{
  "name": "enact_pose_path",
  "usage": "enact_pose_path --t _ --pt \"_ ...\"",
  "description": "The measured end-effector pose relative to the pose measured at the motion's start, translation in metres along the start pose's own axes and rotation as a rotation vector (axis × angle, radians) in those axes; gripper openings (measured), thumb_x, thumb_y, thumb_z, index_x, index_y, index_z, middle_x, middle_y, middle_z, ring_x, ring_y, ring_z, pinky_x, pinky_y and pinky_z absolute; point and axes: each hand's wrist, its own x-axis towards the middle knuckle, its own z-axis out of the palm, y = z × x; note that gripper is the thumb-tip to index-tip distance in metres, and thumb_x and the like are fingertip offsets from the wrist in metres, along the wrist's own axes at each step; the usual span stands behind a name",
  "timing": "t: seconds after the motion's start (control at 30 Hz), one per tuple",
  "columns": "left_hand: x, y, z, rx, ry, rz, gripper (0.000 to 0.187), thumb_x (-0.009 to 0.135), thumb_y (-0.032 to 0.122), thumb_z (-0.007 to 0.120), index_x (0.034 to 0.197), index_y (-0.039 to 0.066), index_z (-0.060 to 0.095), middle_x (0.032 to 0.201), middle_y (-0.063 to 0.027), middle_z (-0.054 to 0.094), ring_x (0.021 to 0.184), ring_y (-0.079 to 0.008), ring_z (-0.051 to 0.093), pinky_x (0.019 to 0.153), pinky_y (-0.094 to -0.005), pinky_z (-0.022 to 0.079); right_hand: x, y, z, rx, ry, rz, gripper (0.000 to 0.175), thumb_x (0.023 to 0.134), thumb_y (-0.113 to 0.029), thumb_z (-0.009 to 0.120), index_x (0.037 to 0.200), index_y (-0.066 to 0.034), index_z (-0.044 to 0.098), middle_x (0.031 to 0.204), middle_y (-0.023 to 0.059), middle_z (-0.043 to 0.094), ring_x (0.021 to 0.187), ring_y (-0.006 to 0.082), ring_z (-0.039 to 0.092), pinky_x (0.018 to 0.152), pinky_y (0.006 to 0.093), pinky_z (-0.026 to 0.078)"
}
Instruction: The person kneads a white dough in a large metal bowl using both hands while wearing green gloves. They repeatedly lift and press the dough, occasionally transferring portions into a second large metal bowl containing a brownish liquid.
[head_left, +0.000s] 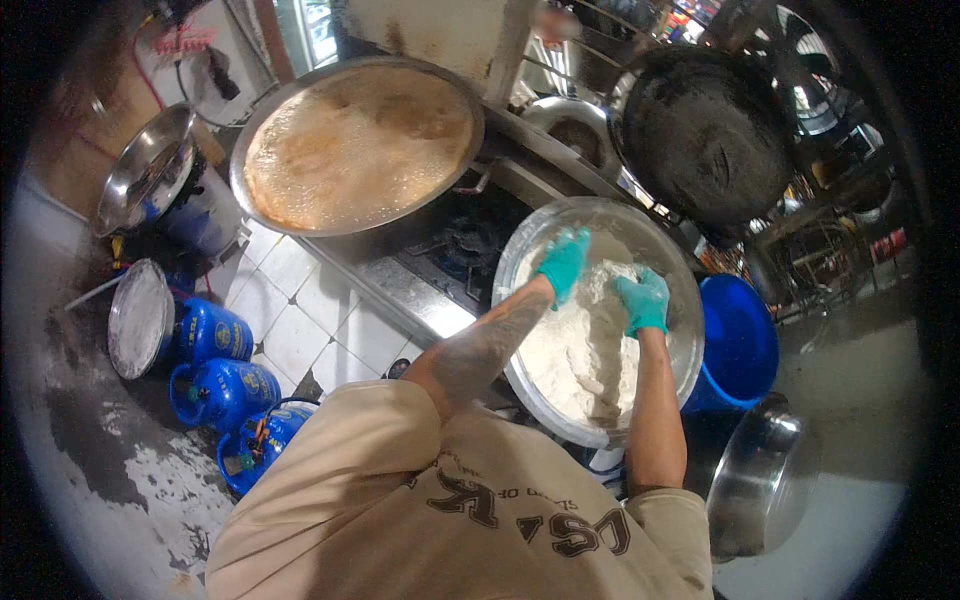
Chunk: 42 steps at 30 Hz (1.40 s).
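Note:
A large round metal basin (519, 390) of flour-like white powder (555, 345) stands before me. Over the basin's far left part is my left hand (564, 262), in a green glove dusted with powder; its fingers are extended and slightly blurred, and it holds nothing that I can see. My right hand (645, 301), gloved alike, is at the powder to the right, with its fingers curled downward. Whether pieces lie under those fingers is hidden. A wide metal pan (241, 187) full of bubbling, foamy liquid (360, 150) sits on the stove at the upper left.
Between basin and pan lies a black burner (465, 247) on the steel stove (435, 300). A blackened wok (709, 142) stands at the upper right, a blue tub (739, 337) right of the basin. Blue gas cylinders (229, 394) and a steel pot with a bowl (202, 202) stand left.

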Motion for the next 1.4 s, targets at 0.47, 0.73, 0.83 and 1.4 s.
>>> enact_pose_path --t 0.47,0.73,0.83,1.4 --pt "-0.034 0.05 -0.008 -0.537 -0.134 -0.282 0.053 0.094 0.053 0.034 0.113 0.01 0.059 0.096 -0.0046 0.065 0.086 -0.0193 0.06 0.075 -0.0367 0.05 0.029 -0.054 -0.013 -0.235 -0.197 -0.253 0.033 0.066 -0.033 0.067 0.09 -0.01 0.071 0.093 0.0165 0.066 0.083 0.0331 0.064 0.078 0.0377 0.051" --pt "-0.022 0.001 -0.032 -0.521 -0.065 -0.146 0.031 0.093 0.029 0.049 0.118 0.01 0.055 0.108 -0.003 0.06 0.098 -0.0156 0.054 0.086 -0.0331 0.044 0.091 -0.146 -0.029 -0.232 -0.263 -0.401 0.03 0.071 -0.03 0.067 0.09 -0.0061 0.07 0.086 0.0161 0.068 0.076 0.0248 0.066 0.073 0.0359 0.051" --pt "-0.042 0.017 -0.029 -0.104 -0.015 -0.034 0.036 0.091 0.034 0.051 0.114 0.008 0.057 0.114 -0.0061 0.056 0.105 -0.0152 0.047 0.09 -0.0344 0.04 0.106 -0.205 -0.007 -0.226 -0.289 -0.579 0.028 0.072 -0.027 0.067 0.088 -0.0047 0.07 0.082 0.0141 0.068 0.07 0.0231 0.064 0.069 0.0362 0.051" --pt "-0.069 0.013 -0.028 -0.135 0.082 -0.077 0.016 0.081 0.012 0.052 0.092 0.005 0.062 0.091 -0.0105 0.062 0.087 -0.0222 0.058 0.076 -0.0372 0.046 0.145 -0.282 0.225 -0.998 -0.305 -0.892 0.037 0.069 -0.039 0.064 0.091 -0.0102 0.071 0.094 0.0124 0.068 0.085 0.0301 0.066 0.079 0.0374 0.051"
